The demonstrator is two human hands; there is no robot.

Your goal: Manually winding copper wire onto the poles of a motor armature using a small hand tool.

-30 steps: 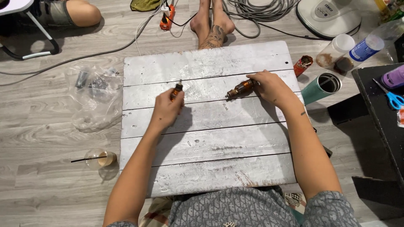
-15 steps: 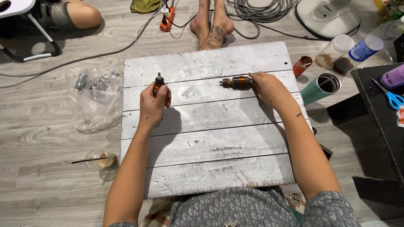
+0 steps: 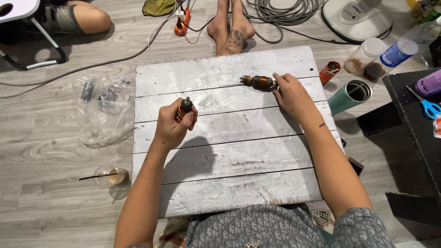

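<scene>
floor (image 3: 55, 151): grey wood-look planks | white plank board (image 3: 239, 183) | black table (image 3: 413, 119) right | even light

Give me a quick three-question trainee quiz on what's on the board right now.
1. True or false: the left hand is wrapped around an orange wound motor part.
2. What does the right hand touch?
A) the scissors
B) the copper-wound rotor lying on the white plank board
C) the teal cup
3. Which side of the board is the clear plastic bag on?

Key: 1 true; 2 B; 3 left.
</scene>
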